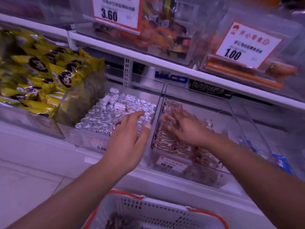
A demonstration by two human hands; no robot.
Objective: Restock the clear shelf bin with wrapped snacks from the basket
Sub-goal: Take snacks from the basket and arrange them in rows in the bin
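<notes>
The right hand (184,128) is laid inside the clear shelf bin (234,113), fingers spread over the clear-wrapped reddish snacks (166,139); whether any is pinched cannot be told through the blur. The left hand (130,139) is held open, fingers relaxed, over the neighbouring bin of foil-wrapped sweets (107,118). The white basket with orange rim (148,210) is seen below, near the bottom edge

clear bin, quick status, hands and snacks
Right hand flat on wrapped snacks inside clear bin. Left hand open beside it. Basket below. Nothing blocking.
</notes>
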